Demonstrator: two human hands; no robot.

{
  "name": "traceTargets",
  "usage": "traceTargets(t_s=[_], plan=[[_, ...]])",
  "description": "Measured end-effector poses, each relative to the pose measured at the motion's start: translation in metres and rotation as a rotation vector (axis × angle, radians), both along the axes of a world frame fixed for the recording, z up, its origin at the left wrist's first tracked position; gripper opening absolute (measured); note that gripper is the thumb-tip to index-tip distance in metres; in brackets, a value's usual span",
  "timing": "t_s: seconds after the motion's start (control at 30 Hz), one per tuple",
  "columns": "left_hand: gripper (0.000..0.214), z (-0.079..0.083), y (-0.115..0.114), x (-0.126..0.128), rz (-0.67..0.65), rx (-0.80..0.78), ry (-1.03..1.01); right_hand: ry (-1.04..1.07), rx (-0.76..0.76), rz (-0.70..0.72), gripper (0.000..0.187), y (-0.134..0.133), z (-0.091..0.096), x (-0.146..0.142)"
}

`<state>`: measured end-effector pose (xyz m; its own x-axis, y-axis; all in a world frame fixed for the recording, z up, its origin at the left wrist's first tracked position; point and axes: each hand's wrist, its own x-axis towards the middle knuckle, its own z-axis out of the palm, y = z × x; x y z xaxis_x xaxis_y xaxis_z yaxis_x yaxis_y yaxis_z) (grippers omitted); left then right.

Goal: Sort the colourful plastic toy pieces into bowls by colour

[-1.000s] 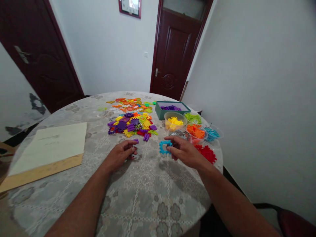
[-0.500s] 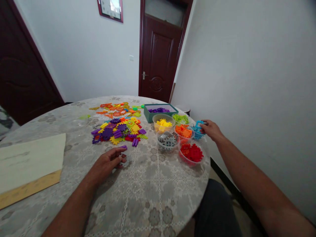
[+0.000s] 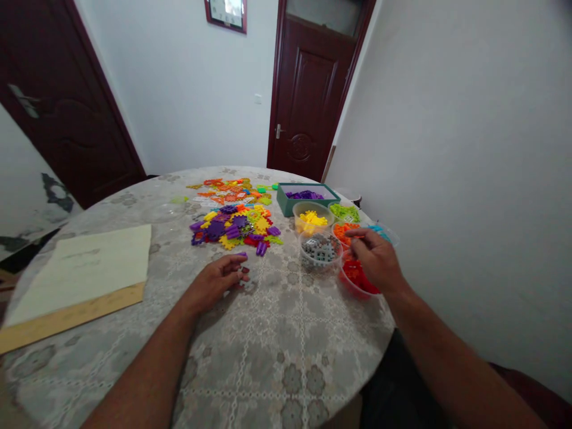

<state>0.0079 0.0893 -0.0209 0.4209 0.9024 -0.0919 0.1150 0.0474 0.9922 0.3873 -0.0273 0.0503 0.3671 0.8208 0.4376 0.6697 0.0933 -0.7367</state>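
My left hand [image 3: 218,280] rests on the tablecloth with its fingers loosely apart, in front of a mixed pile of plastic building pieces [image 3: 217,229]. A small purple piece [image 3: 242,254] shows at its index fingertip; whether they touch I cannot tell. My right hand [image 3: 378,256] hovers over the bowl of red pieces [image 3: 355,275], fingers stretched forward and nothing visible in them. It partly hides the bowl of orange pieces [image 3: 344,231] and the bowl of blue pieces [image 3: 379,231]. Beside it stands a clear bowl of grey pieces [image 3: 320,249].
Behind are bowls of yellow pieces [image 3: 311,221] and green pieces [image 3: 345,212], and a green box [image 3: 286,204] holding purple pieces. Flat orange pieces [image 3: 235,193] lie farther back. Paper [image 3: 84,268] on a tan board [image 3: 89,310] lies left. A wall [image 3: 469,149] borders the right.
My right hand has left the blue pieces and come back leftward over the red bowl. The view has turned slightly left. My left hand stays in place by the pile.
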Motion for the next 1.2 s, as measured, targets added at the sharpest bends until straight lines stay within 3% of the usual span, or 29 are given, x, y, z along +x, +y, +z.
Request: traceTargets(t_s=[0.1,0.17,0.23,0.37,0.67,0.93,1.03,1.2], plan=[[0.065,-0.002,-0.002,0.000,-0.009,0.004,-0.014,-0.273,-0.169,0.520,0.042,-0.013,-0.009,-0.085],[0.062,-0.003,-0.003,0.000,-0.024,0.013,-0.026,-0.442,-0.258,0.683,0.055,-0.011,-0.020,-0.128],[0.057,-0.005,-0.004,-0.001,-0.038,0.027,-0.039,-0.557,-0.340,0.704,0.059,-0.002,-0.032,-0.157],[0.045,-0.007,-0.004,-0.002,-0.051,0.062,-0.031,-0.676,-0.439,0.624,0.044,0.020,-0.051,-0.184],[0.038,-0.005,-0.008,0.002,-0.126,-0.042,-0.107,-0.766,-0.422,0.527,0.031,0.017,-0.055,-0.180],[0.033,-0.008,-0.005,0.000,-0.167,-0.016,0.017,-0.841,-0.410,0.497,0.016,0.003,-0.034,-0.158],[0.034,-0.008,-0.005,0.001,-0.149,-0.025,0.020,-0.829,-0.379,0.359,0.016,0.002,-0.018,-0.134],[0.035,-0.008,-0.008,0.002,-0.136,-0.047,-0.025,-0.841,-0.406,-0.009,0.015,0.019,0.006,-0.089]])
